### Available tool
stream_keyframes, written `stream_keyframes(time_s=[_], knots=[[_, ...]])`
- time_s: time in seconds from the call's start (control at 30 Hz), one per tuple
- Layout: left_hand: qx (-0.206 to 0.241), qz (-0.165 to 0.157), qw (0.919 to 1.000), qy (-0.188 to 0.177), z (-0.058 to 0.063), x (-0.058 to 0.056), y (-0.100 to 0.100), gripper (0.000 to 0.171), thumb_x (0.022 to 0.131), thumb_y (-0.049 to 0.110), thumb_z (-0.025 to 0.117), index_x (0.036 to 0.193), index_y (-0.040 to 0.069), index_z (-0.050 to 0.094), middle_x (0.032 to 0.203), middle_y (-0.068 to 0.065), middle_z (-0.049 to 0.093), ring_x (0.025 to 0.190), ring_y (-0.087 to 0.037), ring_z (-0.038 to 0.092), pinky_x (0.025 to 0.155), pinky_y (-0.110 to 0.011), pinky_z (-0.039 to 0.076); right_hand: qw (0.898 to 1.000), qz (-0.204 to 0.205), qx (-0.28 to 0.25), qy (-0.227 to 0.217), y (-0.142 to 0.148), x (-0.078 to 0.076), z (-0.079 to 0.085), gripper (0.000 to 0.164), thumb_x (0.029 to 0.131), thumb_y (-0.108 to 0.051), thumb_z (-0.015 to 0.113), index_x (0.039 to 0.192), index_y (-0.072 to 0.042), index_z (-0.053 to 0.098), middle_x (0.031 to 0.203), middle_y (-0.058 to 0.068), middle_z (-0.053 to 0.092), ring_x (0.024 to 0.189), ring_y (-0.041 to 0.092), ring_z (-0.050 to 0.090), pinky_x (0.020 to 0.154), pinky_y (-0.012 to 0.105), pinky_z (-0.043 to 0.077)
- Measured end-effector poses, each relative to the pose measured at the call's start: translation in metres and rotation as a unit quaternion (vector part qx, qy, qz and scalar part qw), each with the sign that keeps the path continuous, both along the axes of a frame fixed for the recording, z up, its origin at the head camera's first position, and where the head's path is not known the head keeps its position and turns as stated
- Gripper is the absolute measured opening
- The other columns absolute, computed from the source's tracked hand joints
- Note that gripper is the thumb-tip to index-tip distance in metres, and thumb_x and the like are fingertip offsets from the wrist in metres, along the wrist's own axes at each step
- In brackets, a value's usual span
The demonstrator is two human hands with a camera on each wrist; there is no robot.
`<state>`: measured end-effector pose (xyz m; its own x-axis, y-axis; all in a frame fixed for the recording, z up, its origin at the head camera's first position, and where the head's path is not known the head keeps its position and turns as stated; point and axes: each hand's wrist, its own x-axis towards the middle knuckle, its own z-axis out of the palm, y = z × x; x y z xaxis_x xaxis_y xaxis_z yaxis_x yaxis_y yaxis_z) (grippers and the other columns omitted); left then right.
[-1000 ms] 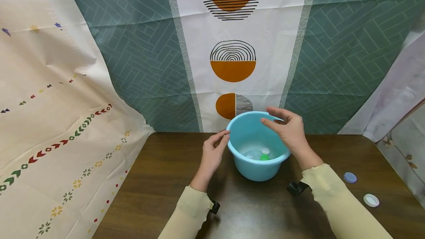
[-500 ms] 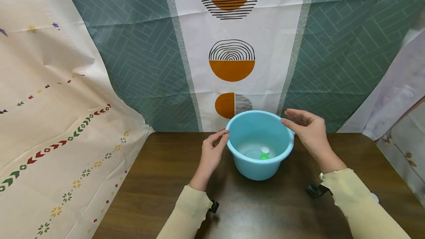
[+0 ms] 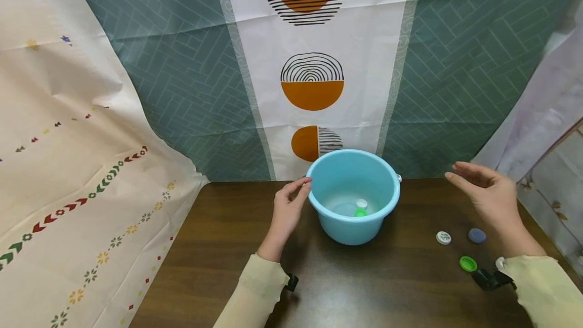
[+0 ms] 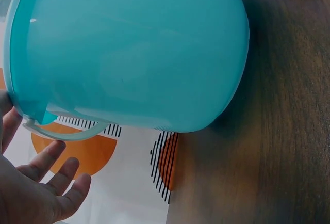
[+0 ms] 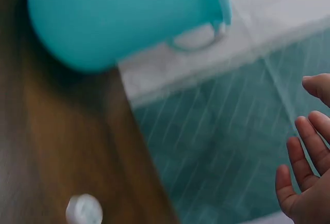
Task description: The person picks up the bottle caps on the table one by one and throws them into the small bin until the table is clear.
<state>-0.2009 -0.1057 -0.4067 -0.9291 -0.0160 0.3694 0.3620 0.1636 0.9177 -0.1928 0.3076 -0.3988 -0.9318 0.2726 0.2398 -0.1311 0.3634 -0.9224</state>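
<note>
A light blue plastic bucket (image 3: 350,229) stands upright on the wooden table, its thin handle (image 4: 72,133) hanging down the side in the left wrist view. Inside, a white bottle cap (image 3: 362,204) and a green bottle cap (image 3: 360,212) lie on the bottom. At the left of the rim, my left hand (image 3: 288,204) pinches the edge between thumb and forefinger, other fingers spread below. My right hand (image 3: 489,196) is in the air right of the bucket, fingers loosely bent and holding nothing. Beneath it on the table are a white cap (image 3: 444,238) and a blue cap (image 3: 476,236).
A green cap (image 3: 468,263) lies by the right wrist's black camera mount (image 3: 491,280), and another white cap (image 3: 499,263) is partly hidden by the sleeve. Patterned cloth (image 3: 314,39) hangs behind the table's back edge; a cream cloth (image 3: 91,166) drapes along the left.
My right hand has moved from over the bucket out past its rim to the right, uncovering caps on the table. The left hand stays at the rim.
</note>
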Motion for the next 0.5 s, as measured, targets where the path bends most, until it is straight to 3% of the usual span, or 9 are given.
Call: stream_keyframes(time_s=[0.17,0.3,0.37,0.5], knots=[[-0.005,0.006,1.0000,0.003,0.000,0.001,0.000,0.026,0.096,0.013,0.065,0.117,-0.001,0.070,0.123,-0.015,0.064,0.114,-0.025,0.056,0.088,-0.039,0.048,0.999,-0.035,0.018,-0.033,0.029,0.014,-0.023,0.053,0.083,-0.033,0.079,0.129,-0.009,0.064,0.105,-0.022,0.068,0.089,-0.011,0.060,0.067,0.008,0.046],[-0.003,0.000,1.0000,0.002,0.001,0.001,0.000,0.026,0.096,0.013,0.065,0.118,0.000,0.070,0.123,-0.015,0.064,0.116,-0.026,0.056,0.090,-0.039,0.049,0.993,-0.030,0.075,-0.084,0.048,0.023,-0.038,0.060,0.083,-0.044,0.077,0.131,-0.011,0.062,0.105,-0.026,0.064,0.087,-0.014,0.055,0.064,0.008,0.043],[-0.002,-0.001,1.0000,-0.001,0.000,0.000,0.000,0.026,0.096,0.014,0.065,0.118,0.001,0.070,0.123,-0.014,0.064,0.116,-0.024,0.056,0.090,-0.039,0.049,0.986,-0.017,0.128,-0.102,0.055,0.025,-0.046,0.064,0.082,-0.049,0.075,0.131,-0.010,0.061,0.112,-0.015,0.066,0.088,-0.011,0.052,0.063,0.012,0.044],[-0.002,-0.001,1.0000,-0.002,-0.001,-0.001,0.000,0.026,0.096,0.015,0.065,0.118,0.002,0.070,0.123,-0.013,0.065,0.116,-0.022,0.057,0.090,-0.040,0.049,0.964,0.023,0.235,-0.122,0.064,0.026,-0.058,0.074,0.082,-0.054,0.073,0.130,0.001,0.059,0.123,0.021,0.063,0.100,0.025,0.061,0.069,0.038,0.050]])
